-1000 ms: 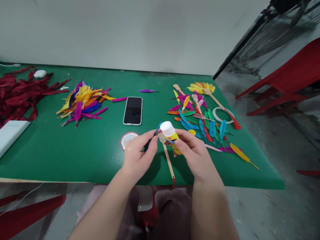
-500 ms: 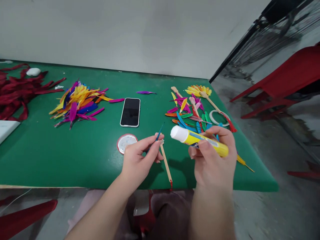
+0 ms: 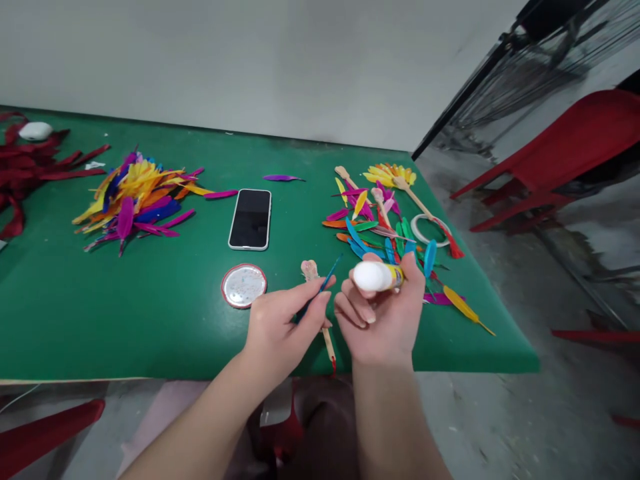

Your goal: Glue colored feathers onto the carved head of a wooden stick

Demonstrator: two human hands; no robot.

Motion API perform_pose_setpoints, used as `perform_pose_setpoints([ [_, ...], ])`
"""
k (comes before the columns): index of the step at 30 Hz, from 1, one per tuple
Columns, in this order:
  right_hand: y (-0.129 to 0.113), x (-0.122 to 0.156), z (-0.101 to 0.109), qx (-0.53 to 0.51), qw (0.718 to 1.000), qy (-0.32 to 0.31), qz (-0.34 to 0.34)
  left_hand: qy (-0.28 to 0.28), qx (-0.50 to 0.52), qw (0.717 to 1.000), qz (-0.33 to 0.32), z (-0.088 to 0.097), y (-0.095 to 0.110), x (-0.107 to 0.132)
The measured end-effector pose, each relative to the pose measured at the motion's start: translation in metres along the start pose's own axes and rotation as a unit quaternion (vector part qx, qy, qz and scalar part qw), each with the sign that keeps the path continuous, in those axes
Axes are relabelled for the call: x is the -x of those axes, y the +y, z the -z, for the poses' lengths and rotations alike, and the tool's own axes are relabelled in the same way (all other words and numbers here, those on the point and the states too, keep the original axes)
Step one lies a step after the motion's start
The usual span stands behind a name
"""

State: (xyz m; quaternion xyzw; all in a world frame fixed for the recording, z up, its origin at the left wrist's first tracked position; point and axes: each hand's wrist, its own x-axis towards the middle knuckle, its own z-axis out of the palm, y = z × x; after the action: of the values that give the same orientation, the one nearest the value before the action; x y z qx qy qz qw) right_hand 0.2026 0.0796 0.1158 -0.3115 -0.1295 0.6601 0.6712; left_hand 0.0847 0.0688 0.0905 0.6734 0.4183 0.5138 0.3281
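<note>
My left hand [image 3: 290, 313] pinches a blue feather [image 3: 330, 272], its thin tip pointing up and right. Below that hand lies a wooden stick [image 3: 328, 343] with a rounded head and a red tassel at the near end, partly hidden by my fingers. In my right hand [image 3: 383, 317] is a yellow glue bottle [image 3: 397, 275], its white top [image 3: 371, 275] turned toward my left hand and the camera. A small gap separates the white top from the feather.
Left of my hands are a round white disc [image 3: 244, 285] with a red rim and a phone [image 3: 251, 219]. A heap of coloured feathers [image 3: 145, 203] and dark red ribbons [image 3: 40, 163] lie farther left. Loose feathers, wooden sticks and a white ring [image 3: 417, 233] are at right.
My right hand has moved left and turned, so the glue bottle's white top now faces the camera more. My left hand still holds the feather; more of the stick's head shows.
</note>
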Motion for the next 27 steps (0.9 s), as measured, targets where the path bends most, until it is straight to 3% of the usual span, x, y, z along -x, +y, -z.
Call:
perform_pose_setpoints([
  [7,0.006,0.0,0.001,0.033,0.999,-0.003,0.035,0.007,-0.029,1.0,-0.001,0.003,-0.001,-0.001],
  [12,0.008,0.0,0.003,0.113,0.988,0.0,0.11,0.06,0.011,0.997,0.05,0.008,-0.007,-0.003],
  [16,0.01,0.001,0.007,0.209,0.967,-0.045,0.136,0.106,0.038,0.989,0.092,0.013,-0.011,-0.005],
  [20,0.014,0.001,0.008,0.277,0.943,-0.104,0.152,0.126,0.035,0.987,0.096,0.017,-0.012,-0.006],
  [27,0.018,-0.001,0.009,0.328,0.921,-0.145,0.154,0.141,0.026,0.985,0.099,0.021,-0.013,-0.007],
])
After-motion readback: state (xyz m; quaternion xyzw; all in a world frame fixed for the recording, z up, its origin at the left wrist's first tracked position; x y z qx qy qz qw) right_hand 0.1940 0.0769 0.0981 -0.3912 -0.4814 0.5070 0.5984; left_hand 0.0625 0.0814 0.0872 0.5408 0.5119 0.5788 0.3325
